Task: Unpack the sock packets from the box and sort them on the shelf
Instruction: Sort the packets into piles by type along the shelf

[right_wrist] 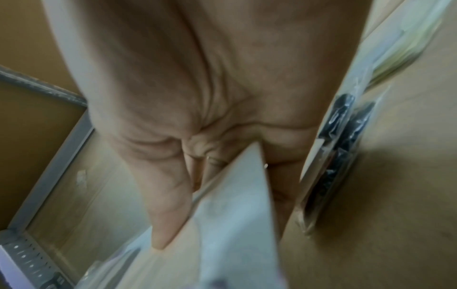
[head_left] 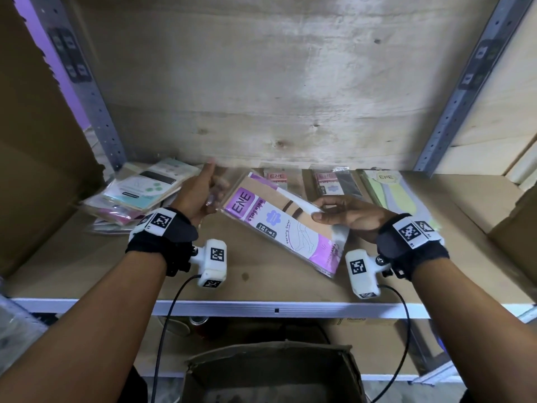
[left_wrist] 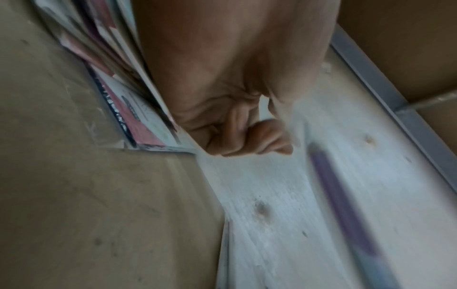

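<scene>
Mid-frame in the head view, the right hand point(head_left: 345, 218) pinches a purple stocking packet point(head_left: 286, 223) above the shelf point(head_left: 261, 289). The left hand point(head_left: 200, 193) (blurred) has curled fingers, holding nothing; only its wrist view shows the packet pile point(left_wrist: 128, 109) edge-on, upper left.

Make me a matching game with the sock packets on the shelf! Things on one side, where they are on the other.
Things:
1. purple stocking packet
2. messy pile of packets
3. yellow-green packet
4. cardboard box

Places:
A. far left of the shelf
B. below the shelf, at the bottom
C. held by the right hand
D. right end of the back row

Pairs: 1-C, 2-A, 3-D, 4-B
</scene>
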The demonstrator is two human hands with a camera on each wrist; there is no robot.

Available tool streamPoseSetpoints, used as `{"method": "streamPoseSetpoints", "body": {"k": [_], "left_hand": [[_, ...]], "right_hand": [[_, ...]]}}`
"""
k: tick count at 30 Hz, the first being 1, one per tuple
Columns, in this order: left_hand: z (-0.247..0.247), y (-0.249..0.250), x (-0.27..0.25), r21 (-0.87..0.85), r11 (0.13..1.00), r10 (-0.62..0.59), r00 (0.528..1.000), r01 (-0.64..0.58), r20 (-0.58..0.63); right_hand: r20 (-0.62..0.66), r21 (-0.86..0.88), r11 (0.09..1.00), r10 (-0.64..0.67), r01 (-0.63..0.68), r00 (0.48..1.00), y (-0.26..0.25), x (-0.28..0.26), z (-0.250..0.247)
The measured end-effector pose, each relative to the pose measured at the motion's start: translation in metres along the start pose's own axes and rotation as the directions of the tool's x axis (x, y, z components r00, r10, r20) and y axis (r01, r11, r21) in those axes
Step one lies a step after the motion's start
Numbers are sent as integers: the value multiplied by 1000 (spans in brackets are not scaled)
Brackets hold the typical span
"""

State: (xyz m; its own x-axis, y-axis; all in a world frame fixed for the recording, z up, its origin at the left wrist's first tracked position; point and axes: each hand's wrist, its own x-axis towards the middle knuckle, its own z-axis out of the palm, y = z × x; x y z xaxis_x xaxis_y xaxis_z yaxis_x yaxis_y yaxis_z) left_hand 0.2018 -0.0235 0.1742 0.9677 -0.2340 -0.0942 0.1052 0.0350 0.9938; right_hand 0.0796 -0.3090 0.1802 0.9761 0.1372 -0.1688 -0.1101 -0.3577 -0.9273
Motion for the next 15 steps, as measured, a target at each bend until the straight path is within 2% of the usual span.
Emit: {"method": "streamPoseSetpoints", "body": {"k": [3, 5, 10, 15], "left_hand": [[0, 0, 0, -203, 977, -74, 997, 69, -19], [1, 2, 1, -244, 965, -91, 996, 92, 16], [12, 3, 0, -129, 984, -106, 985, 124, 137], [31, -1, -8, 71, 990, -140, 943, 124, 302]], "right_hand": [[-50, 34, 999, -6, 8, 999, -1, -3, 0], [-79, 65, 998, -5, 10, 997, -4, -3, 1], [-135, 247, 969, 24, 10, 991, -9, 1, 7], [-226, 416, 908, 40, 59, 973, -13, 8, 15]]}}
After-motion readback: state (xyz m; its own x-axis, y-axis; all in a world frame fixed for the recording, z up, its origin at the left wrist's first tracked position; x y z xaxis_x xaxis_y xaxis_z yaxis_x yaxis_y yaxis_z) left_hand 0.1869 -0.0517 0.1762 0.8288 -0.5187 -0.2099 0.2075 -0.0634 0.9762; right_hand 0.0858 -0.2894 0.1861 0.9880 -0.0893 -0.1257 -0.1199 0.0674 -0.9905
